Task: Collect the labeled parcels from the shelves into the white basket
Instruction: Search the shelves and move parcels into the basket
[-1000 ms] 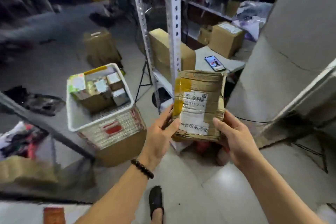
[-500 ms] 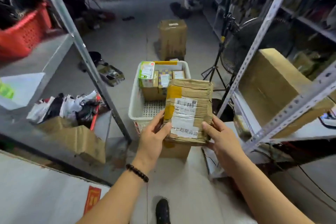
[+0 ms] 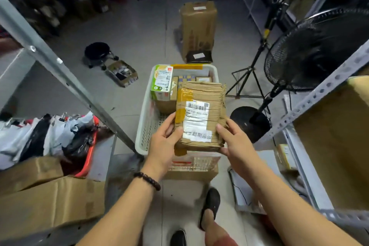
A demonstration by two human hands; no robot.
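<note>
Both hands are gripping one cardboard parcel [image 3: 201, 115] from opposite sides. The left hand [image 3: 162, 146] is clamping the parcel's left edge, thumb lying across the front face beside a strip of yellow tape. The right hand [image 3: 232, 144] is clamping the right edge and lower right corner, thumb pressing on the front face. A beaded bracelet [image 3: 147, 180] is sitting on the left wrist.

The parcel is a flat, crumpled, brown wrapped bundle, held face up toward the camera and tilted slightly. A white shipping label [image 3: 196, 120] with a barcode is showing between the two thumbs.

The parcel is being held directly above the near end of the white basket [image 3: 145, 126], which is sitting on a cardboard box on the floor, just beyond and below the hands. Whether the parcel is touching the basket rim cannot be told. Inside the basket, beyond the fingertips, a green-and-white labelled box [image 3: 162, 83] is standing against brown cartons [image 3: 167, 104].

Farther beyond the hands, a tall taped carton [image 3: 198, 26] is standing on the floor. To the right of the right hand, a black pedestal fan [image 3: 311, 50] is standing beside a metal shelf upright [image 3: 319, 94]. To the left of the left hand, a shelf is holding a red bin of poly mailers [image 3: 50, 136].
</note>
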